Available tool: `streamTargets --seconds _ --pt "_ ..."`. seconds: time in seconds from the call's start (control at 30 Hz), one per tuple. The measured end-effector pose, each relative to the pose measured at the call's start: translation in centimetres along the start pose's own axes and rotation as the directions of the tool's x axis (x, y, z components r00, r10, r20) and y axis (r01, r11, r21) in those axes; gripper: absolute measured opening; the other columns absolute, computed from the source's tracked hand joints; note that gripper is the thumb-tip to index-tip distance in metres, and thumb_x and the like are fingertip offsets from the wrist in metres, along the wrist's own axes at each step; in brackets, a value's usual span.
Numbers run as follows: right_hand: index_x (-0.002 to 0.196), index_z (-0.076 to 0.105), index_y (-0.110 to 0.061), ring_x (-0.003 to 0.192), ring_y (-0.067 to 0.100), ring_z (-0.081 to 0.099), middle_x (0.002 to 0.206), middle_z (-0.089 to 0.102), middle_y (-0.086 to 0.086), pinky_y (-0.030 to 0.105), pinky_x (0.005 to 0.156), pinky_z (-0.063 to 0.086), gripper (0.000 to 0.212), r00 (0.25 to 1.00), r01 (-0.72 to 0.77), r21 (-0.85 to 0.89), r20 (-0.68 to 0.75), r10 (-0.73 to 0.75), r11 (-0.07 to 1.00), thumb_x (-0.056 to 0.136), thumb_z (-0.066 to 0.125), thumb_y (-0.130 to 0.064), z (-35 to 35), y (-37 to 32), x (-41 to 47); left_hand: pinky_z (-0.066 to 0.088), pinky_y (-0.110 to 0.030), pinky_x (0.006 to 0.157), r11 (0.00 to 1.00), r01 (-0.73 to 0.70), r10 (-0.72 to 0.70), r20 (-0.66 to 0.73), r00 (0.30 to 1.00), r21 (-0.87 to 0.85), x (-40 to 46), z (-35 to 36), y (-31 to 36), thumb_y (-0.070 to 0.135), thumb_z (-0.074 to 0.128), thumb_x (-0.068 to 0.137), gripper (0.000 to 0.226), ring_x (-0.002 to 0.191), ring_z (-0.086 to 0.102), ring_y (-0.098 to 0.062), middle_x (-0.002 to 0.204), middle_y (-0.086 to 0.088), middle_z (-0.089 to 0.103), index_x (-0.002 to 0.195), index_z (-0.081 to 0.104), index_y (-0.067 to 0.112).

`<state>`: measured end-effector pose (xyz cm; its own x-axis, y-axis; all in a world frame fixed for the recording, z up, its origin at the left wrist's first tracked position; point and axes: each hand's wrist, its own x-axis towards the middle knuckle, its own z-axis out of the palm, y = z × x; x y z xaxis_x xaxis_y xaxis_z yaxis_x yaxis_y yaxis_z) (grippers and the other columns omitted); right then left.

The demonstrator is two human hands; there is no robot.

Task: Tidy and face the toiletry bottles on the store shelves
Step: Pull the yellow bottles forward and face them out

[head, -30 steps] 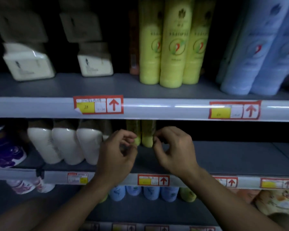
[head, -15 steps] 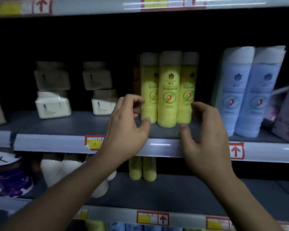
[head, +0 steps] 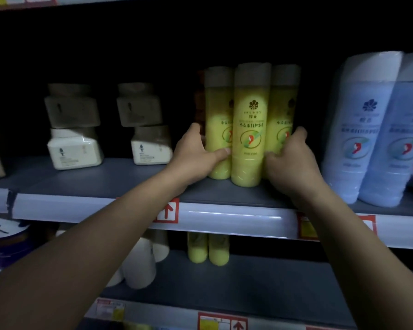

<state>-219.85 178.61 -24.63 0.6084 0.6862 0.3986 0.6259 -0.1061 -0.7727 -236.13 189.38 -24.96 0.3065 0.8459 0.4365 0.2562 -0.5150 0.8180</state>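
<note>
Three tall yellow bottles with grey caps stand together on the upper shelf (head: 129,179). The middle yellow bottle (head: 249,125) stands slightly forward with its label facing me. My left hand (head: 196,156) grips the left yellow bottle (head: 218,120), thumb across its front and fingers round its far side. My right hand (head: 293,158) grips the right yellow bottle (head: 280,108) the same way from the right. An orange bottle (head: 199,103) is half hidden behind the yellow ones.
Two stacks of white squat jars (head: 74,144) stand left of the yellow bottles. Two tall blue bottles (head: 358,129) lean at the right. The lower shelf (head: 272,284) holds white bottles (head: 138,263) and two small yellow bottles (head: 208,248). Price tags line the shelf rails.
Both hands rose from the small bottles on the lower shelf to the upper shelf and closed round the outer yellow bottles. The view tilted upward.
</note>
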Motion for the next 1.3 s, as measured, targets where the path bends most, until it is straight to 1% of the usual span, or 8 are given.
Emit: streamTargets --seconds 0.17,0.33,0.63,0.83,0.97,1.07,1.13,1.3 --pt "0.13 0.043 -0.006 0.119 0.048 0.054 0.131 0.053 0.025 0.051 0.101 0.047 0.047 0.991 0.06 -0.092 -0.116 -0.07 0.994 0.092 0.064 -0.022 -0.2 0.0 -0.9 0.062 -0.046 0.09 0.999 -0.027 0.029 -0.046 0.999 0.029 -1.1 -0.6 0.7 0.057 0.084 0.049 0.09 0.102 0.073 -0.017 0.116 0.001 0.071 0.126 0.052 0.023" --pt "0.127 0.043 -0.011 0.115 0.046 0.059 0.127 0.063 0.019 0.049 0.092 0.048 0.047 0.979 0.078 -0.113 -0.181 -0.098 0.99 0.091 0.067 -0.03 -0.6 -0.2 -2.2 0.059 -0.042 0.092 0.967 -0.14 0.165 -0.107 0.98 0.212 -3.0 -1.3 1.3 0.037 0.09 0.074 0.076 0.101 0.07 -0.014 0.115 0.006 0.069 0.136 0.05 0.021" --pt "0.141 0.041 -0.02 0.115 0.034 0.06 0.132 0.06 0.005 0.046 0.085 0.05 0.064 0.886 0.294 -0.119 -0.338 -0.317 0.948 0.089 0.073 -0.04 -1.8 -0.7 -5.9 0.058 -0.041 0.091 0.876 -0.37 0.436 -0.181 0.882 0.309 -8.0 -3.2 1.8 0.041 0.088 0.076 0.077 0.111 0.065 -0.012 0.126 0.012 0.065 0.139 0.044 0.033" --pt "0.14 0.043 -0.017 0.11 0.024 0.065 0.124 0.063 -0.001 0.042 0.087 0.055 0.072 0.797 0.468 -0.016 -0.425 -0.429 0.884 0.083 0.082 -0.036 -2.9 0.3 -9.6 0.049 -0.012 0.091 0.861 -0.426 0.493 -0.257 0.831 0.277 -11.8 -4.7 3.6 0.037 0.089 0.078 0.077 0.109 0.061 0.005 0.122 0.018 0.064 0.142 0.046 0.028" --pt "0.133 0.038 -0.028 0.101 -0.004 0.065 0.116 0.055 -0.032 0.033 0.084 0.058 0.077 0.825 0.508 0.141 -0.362 -0.433 0.85 0.075 0.085 -0.042 -3.2 1.2 -12.2 0.041 0.003 0.085 0.857 -0.475 0.514 -0.274 0.813 0.198 -14.8 -5.3 3.3 0.038 0.087 0.076 0.073 0.111 0.055 0.023 0.119 0.03 0.058 0.137 0.049 0.028" --pt "0.133 0.037 -0.029 0.102 -0.001 0.068 0.117 0.061 -0.028 0.038 0.08 0.061 0.082 0.862 0.485 0.192 -0.268 -0.43 0.853 0.072 0.088 -0.048 -2.6 3.0 -13.9 0.049 -0.004 0.084 0.869 -0.461 0.494 -0.265 0.828 0.18 -16.8 -5.6 1.6 0.05 0.086 0.075 0.075 0.11 0.063 0.013 0.12 0.027 0.063 0.138 0.052 0.026" --pt "0.135 0.039 -0.03 0.102 -0.005 0.066 0.117 0.059 -0.033 0.031 0.077 0.06 0.083 0.866 0.493 0.169 -0.191 -0.462 0.854 0.069 0.085 -0.052 -2.1 4.3 -14.9 0.056 -0.015 0.085 0.895 -0.417 0.445 -0.252 0.859 0.159 -18.0 -5.6 0.1 0.054 0.082 0.073 0.074 0.108 0.067 0.005 0.118 0.028 0.067 0.137 0.053 0.031" --pt "0.125 0.044 -0.044 0.095 -0.001 0.07 0.109 0.065 -0.026 0.035 0.07 0.06 0.069 0.843 0.526 0.178 0.025 -0.538 0.832 0.071 0.087 -0.046 -0.3 7.3 -16.9 0.055 -0.009 0.08 0.947 -0.312 0.32 -0.224 0.92 0.072 -21.1 -5.0 -3.3 0.053 0.087 0.069 0.069 0.106 0.066 0.01 0.117 0.033 0.066 0.127 0.051 0.051"
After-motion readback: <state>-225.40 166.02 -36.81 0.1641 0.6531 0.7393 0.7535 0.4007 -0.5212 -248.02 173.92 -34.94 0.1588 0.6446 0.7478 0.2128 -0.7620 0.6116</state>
